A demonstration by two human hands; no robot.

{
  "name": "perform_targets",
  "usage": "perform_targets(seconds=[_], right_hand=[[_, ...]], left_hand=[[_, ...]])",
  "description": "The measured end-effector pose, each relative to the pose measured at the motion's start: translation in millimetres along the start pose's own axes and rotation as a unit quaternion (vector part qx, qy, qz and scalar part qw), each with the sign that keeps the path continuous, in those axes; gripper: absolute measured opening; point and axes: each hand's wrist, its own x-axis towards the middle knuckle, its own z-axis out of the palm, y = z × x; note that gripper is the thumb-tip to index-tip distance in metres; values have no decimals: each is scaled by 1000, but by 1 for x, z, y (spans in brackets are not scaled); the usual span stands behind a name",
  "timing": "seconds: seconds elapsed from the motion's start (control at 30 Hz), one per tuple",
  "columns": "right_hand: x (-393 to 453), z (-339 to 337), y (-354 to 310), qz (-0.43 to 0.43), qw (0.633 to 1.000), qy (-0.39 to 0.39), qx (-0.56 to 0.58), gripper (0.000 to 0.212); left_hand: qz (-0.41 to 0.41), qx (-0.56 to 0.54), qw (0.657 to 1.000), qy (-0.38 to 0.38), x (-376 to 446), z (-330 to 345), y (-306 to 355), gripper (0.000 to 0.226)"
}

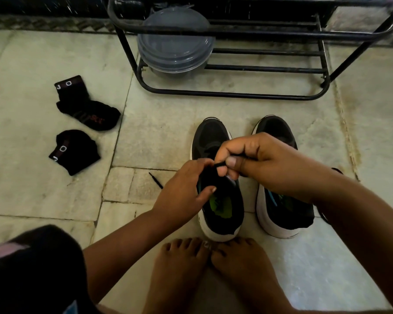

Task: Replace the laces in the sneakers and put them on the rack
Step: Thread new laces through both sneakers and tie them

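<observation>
Two black sneakers with white soles stand side by side on the floor, toes pointing away from me. Over the left sneaker both hands work at the tongue. My right hand pinches a black lace between thumb and curled fingers. My left hand holds the shoe's opening, fingertips at the tongue and thumb over the green insole. A loose lace end pokes out onto the tiles left of that hand. My right forearm partly covers the right sneaker. The black metal rack stands beyond the shoes.
A stack of grey plastic containers with lids sits on the rack's lowest tier at its left end. Two black socks lie on the marble tiles at the left. My bare feet touch the left sneaker's heel.
</observation>
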Motion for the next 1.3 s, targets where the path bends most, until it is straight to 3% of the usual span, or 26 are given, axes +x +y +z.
perform_targets(seconds=[0.13,0.2,0.27,0.33,0.37,0.4,0.53,0.63,0.73,0.83,0.97,1.03,1.1,1.2,1.3], right_hand=[[1,1,2,56,997,-48,-26,22],[2,4,9,111,993,-24,-40,18],[4,9,18,167,984,49,-48,11],[5,14,24,203,972,91,-77,12],[6,17,27,219,968,86,-83,16],[7,21,29,238,965,70,-81,22],[13,42,34,266,942,22,-205,50],[18,55,42,256,931,21,-261,52],[20,64,51,254,939,28,-229,37],[19,63,57,280,955,72,-69,19],[12,49,54,290,945,145,48,19],[8,38,54,276,940,194,62,22],[4,27,56,232,939,251,26,25],[-1,21,54,164,935,314,-2,26],[0,23,44,112,942,316,32,27]], left_hand=[[32,-132,991,-11,3,-4,0,24],[-57,-235,970,34,8,-12,3,20],[-217,-383,893,95,13,-19,3,34],[-355,-513,771,124,17,-23,-7,39],[-402,-538,731,123,17,-24,-14,38],[-435,-540,711,115,16,-24,-21,36],[-486,-502,711,80,7,-18,-37,22],[-464,-496,732,52,6,-17,-40,20],[-404,-615,676,35,5,-27,-43,22],[-368,-675,639,27,5,-36,-46,29],[-424,-595,682,15,3,-31,-52,35],[-456,-501,735,7,0,-25,-53,34],[-462,-362,810,-11,-3,-20,-54,31],[-404,-168,899,-18,-6,-14,-54,47],[-316,-28,947,-52,-5,-10,-48,75]])
